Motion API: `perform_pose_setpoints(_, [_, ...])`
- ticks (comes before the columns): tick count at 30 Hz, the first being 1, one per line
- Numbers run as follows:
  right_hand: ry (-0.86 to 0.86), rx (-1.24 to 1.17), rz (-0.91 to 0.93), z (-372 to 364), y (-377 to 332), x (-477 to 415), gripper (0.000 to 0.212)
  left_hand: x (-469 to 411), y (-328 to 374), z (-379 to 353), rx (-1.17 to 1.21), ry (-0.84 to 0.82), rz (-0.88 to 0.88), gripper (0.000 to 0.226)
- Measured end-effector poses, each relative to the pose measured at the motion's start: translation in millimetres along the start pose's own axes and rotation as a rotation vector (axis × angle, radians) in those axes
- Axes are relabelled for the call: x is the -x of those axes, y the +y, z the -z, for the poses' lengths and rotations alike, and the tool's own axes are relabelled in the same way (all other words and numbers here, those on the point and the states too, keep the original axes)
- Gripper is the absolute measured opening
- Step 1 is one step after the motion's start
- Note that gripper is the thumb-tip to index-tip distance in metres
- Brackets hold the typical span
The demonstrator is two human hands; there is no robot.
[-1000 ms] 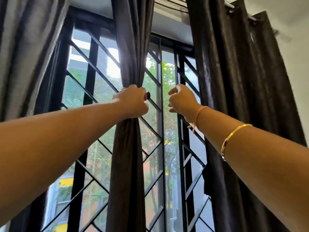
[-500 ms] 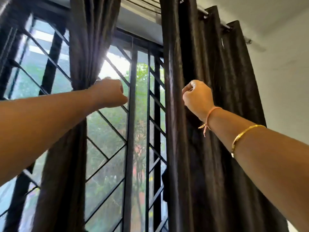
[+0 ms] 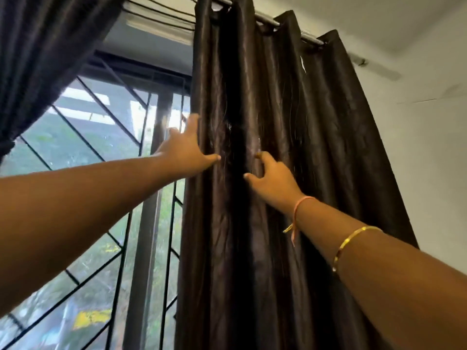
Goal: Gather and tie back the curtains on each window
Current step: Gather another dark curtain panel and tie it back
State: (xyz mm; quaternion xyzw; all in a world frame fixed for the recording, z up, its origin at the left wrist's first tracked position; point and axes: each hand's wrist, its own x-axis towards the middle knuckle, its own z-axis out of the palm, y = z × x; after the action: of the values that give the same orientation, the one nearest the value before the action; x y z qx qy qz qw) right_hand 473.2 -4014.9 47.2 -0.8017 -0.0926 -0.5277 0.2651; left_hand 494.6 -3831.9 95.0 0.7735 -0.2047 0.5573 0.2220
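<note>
Filling the right half: a dark curtain (image 3: 290, 122), hung by eyelets on a rod (image 3: 285, 30) and falling loose in deep folds, not yet gathered or tied. Behind it, to the right, plain white wall (image 3: 417, 147). To the left, a window (image 3: 83, 152) barred with a black slanted grille, greenery blurred outside. At upper left, a second curtain (image 3: 45, 59), drawn in to a narrow waist at the picture's left edge, so probably dealt with; no tie plainly seen there.

Left grip (image 3: 187, 152) open and spread, set at the window-side edge of the loose curtain, thumb lying on the cloth, fingers reaching past the edge toward the glass. Right grip (image 3: 273, 180) open too, fingers bent, tips resting on a fold just beside a deep dark pleat, nothing closed round as yet. On the right forearm a gold bangle (image 3: 353, 241); at the wrist a pink thread band (image 3: 300, 205).

Judging by the sheen and the long drop: soft, limp, fairly weighty, and likely slippery, apt to slide out of a slack hold. Best taken near the present height, scooping from the window-side edge across every pleat toward the wall, then closing both grips round the whole bundle. Worth a firm squeeze, with eyelet folds tending to spring apart. No tie-back or hook visible on this side; perhaps hidden behind the cloth.
</note>
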Motion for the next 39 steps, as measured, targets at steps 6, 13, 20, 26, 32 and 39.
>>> perform_pose_setpoints(6, [-0.044,0.125,0.100,-27,12,-10,0.072,-8,-4,-15,-0.169,-0.036,-0.055,0.067])
perform_pose_setpoints(13, [0.020,0.030,0.104,-56,3,-33,0.074,-20,-67,32,-0.479,-0.037,0.132,0.046])
perform_pose_setpoints(20, [-0.048,-0.370,0.158,-94,-97,-42,0.077,-36,-144,125,-0.630,0.059,0.258,0.050])
perform_pose_setpoints(26, [-0.065,-0.327,0.310,-126,-186,-42,0.018,-21,-200,201,-0.524,0.137,0.374,0.071])
perform_pose_setpoints(32, [-0.145,-0.318,0.409,-150,-241,-33,0.033,5,-221,220,-0.596,0.134,0.340,0.054])
perform_pose_setpoints(39, [-0.141,-0.383,0.335,-143,-247,-20,0.032,28,-184,192,-0.538,0.121,0.083,0.055])
